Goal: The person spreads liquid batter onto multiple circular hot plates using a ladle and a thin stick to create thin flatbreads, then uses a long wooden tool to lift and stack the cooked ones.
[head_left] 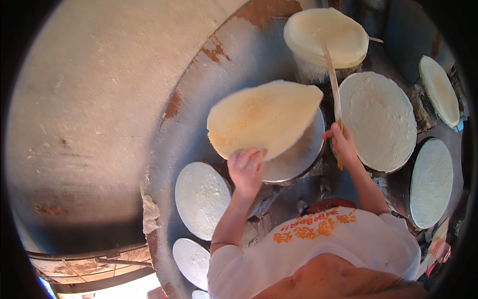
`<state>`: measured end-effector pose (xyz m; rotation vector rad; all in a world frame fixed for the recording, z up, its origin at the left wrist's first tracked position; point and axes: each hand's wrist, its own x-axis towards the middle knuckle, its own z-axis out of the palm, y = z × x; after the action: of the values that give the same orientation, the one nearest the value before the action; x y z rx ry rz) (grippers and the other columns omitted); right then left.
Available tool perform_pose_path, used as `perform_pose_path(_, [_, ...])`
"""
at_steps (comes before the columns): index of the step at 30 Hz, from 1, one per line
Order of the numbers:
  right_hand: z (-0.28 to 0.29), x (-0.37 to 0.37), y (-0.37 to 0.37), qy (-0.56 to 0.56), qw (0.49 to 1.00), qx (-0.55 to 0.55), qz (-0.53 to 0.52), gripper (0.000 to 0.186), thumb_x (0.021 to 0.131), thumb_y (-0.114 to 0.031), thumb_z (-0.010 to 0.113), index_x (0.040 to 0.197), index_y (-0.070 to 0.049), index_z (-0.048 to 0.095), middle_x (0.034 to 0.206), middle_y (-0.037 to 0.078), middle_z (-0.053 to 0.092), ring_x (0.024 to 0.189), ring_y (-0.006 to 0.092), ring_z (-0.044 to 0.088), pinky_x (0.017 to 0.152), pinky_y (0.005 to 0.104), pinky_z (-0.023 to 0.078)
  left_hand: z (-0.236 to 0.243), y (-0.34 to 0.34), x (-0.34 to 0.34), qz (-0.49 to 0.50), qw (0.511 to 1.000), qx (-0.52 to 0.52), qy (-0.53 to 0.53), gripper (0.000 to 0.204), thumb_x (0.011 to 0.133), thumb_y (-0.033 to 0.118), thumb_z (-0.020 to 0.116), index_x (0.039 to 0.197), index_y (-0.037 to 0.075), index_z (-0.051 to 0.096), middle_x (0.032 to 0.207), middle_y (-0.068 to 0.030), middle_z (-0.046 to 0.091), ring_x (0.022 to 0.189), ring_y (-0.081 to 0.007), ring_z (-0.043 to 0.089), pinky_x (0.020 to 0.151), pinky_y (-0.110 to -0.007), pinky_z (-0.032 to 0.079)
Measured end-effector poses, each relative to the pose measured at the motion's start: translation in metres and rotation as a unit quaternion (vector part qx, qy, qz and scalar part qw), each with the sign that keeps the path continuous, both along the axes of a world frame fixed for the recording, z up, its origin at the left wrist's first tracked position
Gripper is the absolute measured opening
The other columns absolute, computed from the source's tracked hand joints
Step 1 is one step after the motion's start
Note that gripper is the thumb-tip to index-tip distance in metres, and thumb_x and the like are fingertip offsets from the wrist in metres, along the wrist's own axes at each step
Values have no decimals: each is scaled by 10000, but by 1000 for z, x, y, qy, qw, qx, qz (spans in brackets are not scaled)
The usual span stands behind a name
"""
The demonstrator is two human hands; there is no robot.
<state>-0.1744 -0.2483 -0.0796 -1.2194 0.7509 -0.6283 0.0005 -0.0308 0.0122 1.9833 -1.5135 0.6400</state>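
My left hand (246, 172) pinches the near edge of a large, thin, browned pancake (261, 117). Its right end tapers to a raised corner, and the sheet hangs over a round flat griddle (298, 154), whose bare metal shows along the near right side. In my right hand (342, 142) is a long, flat wooden spatula (332, 79), pointing away from me. Its far end overlaps, in the picture, a stack of pale pancakes (318, 37); whether it touches them I cannot tell. My right index finger sticks out toward the griddle's edge.
Close on the right, a griddle bears a pale round pancake (377, 122), with another pancake (432, 182) beyond. Two more, a larger pancake (199, 199) and a smaller one (191, 264), lie at left. A pancake (439, 92) sits far right. A curved metal rim (172, 109) borders the griddles.
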Motion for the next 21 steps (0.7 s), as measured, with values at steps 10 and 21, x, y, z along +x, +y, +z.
perform_pose_path(10, [-4, 5, -21, 258, 935, -207, -130, 274, 667, -193, 626, 852, 2, 569, 776, 221, 605, 780, 370, 596, 681, 426, 460, -141, -6, -58, -58, 992, 13, 114, 365, 641, 46, 577, 986, 122, 666, 991, -91, 564, 913, -308, 543, 798, -435, 420])
perform_pose_path(21, [-15, -236, -145, 377, 875, -219, -211, 267, 658, -191, 677, 765, 6, 531, 761, 199, 589, 777, 355, 584, 674, 425, 447, -144, -171, -227, -205, 973, 37, 99, 339, 656, 35, 582, 983, 90, 651, 906, -93, 575, 867, -297, 549, 771, -402, 429])
